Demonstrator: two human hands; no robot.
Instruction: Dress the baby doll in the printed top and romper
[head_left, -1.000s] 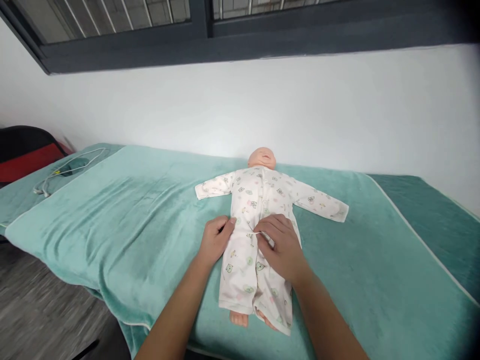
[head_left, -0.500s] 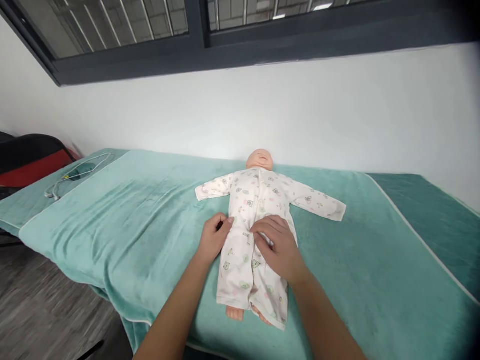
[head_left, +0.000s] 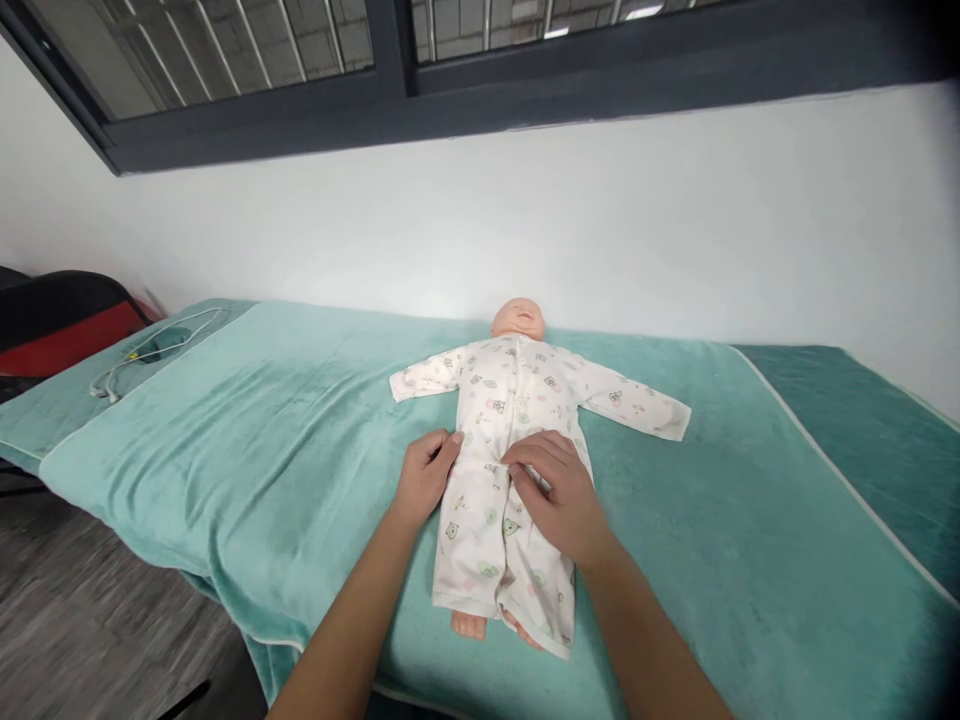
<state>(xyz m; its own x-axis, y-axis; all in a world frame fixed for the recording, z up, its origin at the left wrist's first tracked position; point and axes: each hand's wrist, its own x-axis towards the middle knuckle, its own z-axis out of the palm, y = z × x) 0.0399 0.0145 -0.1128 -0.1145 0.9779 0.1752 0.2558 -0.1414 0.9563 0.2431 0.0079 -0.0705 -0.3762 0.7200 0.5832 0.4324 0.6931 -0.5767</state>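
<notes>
A baby doll (head_left: 519,317) lies on its back, dressed in a white long-sleeved baby romper (head_left: 480,400) with small animal prints. At the romper's left waist edge is my left hand (head_left: 427,472), its fingers curled and the thumb against the cloth. Over the middle of the front, my right hand (head_left: 559,490) is bent, with thumb and fingertips pinched at the front seam. Both sleeves spread outward, and no doll hands show at the cuffs. The doll's feet (head_left: 469,625) stick out below the hem.
Green cloth (head_left: 247,430) covers the bed, wrinkled on the left. A white cable (head_left: 109,385) lies at the far left, near a black and red chair (head_left: 67,320). Behind the bed rises a white wall (head_left: 637,220) below a dark window frame (head_left: 390,90).
My left thumb has drawn slightly closer to its curled fingers. My right hand stays at the front seam, and the doll lies as before.
</notes>
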